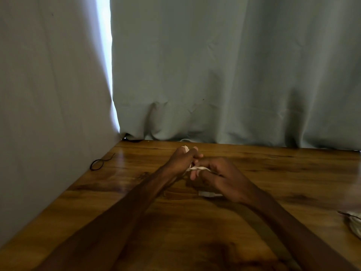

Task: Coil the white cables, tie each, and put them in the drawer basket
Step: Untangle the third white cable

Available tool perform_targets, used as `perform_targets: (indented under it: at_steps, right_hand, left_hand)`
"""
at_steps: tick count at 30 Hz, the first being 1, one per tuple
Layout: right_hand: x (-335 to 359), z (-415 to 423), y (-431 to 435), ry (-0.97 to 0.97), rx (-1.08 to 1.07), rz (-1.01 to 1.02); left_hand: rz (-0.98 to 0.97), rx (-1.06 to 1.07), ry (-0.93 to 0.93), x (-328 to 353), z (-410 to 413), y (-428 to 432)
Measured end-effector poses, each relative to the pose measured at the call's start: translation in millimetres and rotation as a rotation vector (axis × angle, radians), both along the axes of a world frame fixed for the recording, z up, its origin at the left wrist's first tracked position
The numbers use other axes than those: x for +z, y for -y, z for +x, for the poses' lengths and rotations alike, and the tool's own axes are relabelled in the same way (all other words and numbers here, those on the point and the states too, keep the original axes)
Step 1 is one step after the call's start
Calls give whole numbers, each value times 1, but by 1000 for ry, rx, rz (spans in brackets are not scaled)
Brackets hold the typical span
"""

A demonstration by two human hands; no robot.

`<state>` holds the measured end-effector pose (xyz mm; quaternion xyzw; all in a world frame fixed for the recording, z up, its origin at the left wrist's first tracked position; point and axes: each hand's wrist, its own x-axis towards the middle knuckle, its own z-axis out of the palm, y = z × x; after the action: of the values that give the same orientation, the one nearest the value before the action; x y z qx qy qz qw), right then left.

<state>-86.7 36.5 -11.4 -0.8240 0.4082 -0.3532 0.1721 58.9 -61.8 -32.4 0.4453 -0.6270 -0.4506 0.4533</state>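
The cable [197, 168] hung over the table [263, 222], wound round the curled fingers of the left hand [180, 162], apparently to form a coil; the right hand [221, 174] pinched its strand taut. A black tie [97, 164] lay well left, unused.

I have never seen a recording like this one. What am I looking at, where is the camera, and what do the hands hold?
There is no machine here: a person works with two bare hands. The one picture comes from a camera worn on the head, looking forward and down, so both forearms reach in from below. The left hand and the right hand hold a white cable between them; part seems wound round the left hand. Below them is a wooden table. At its left lies a thin black loop, perhaps a tie. At the right edge lies a pale bundle, probably cable, cut by the frame. Curtains hang behind.
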Motion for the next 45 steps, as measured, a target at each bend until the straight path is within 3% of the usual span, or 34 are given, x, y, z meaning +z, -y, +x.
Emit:
perform_targets:
  at_steps: [4,8,12,20,25,29,36,45]
  right_hand:
    - [7,-19,7,145,-24,-19]
    - [7,-33,17,159,-93,-56]
    - [5,-35,23,196,-185,-133]
    - [-1,-44,31,132,-167,-293]
    - [-24,-33,33,-17,-178,-16]
    - [-34,-21,31,-156,-175,147]
    - [-31,-4,24,-309,-108,23]
    - [-8,-5,14,-418,-211,-365]
  left_hand:
    - [100,-253,13,4,-5,-13]
    - [294,-479,33,10,-6,-19]
    - [407,-665,-123,21,-6,-21]
    - [414,-921,-218,31,-8,-31]
    - [375,-822,-324,34,-12,-35]
    - [333,-583,-440,32,-20,-34]
    - [194,-235,-421,19,-21,-21]
    - [98,-85,-288,23,-14,-17]
